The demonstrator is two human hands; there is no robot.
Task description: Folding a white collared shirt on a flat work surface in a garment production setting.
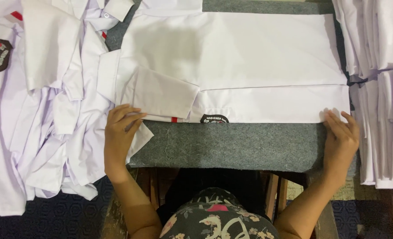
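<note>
Here, a white shirt (232, 66) spread flat across a grey felt-covered desk (232, 144), its near long edge folded up into a straight band running left to right. Under that band's near edge, a small red mark and a dark embroidered badge (214, 118) peeking out, about midway. A short sleeve (161, 95) folded over the shirt's left part, cuff pointing right.

At the near left corner, left hand (119, 135), fingers curled onto the cloth edge and pinching it in a narrow grip just below the sleeve. At the near right corner, right hand (340, 139), fingers stretched flat and close together, tips pressing the folded band's end; no closed grip there, palm resting on the desk's bare felt.

Between the two hands, a bare strip of grey felt along the desk's front edge, open from corner to corner. Beyond the shirt's far edge, only a thin grey strip visible.

To the left, touching and partly under the shirt's side, a loose heap of white shirts (50, 110), spilling over the desk's left edge, one with a dark badge at far left. To the right, just beside the shirt's end, stacks of folded white shirts (382, 88), edges lined up, hanging past the desk's right side.
</note>
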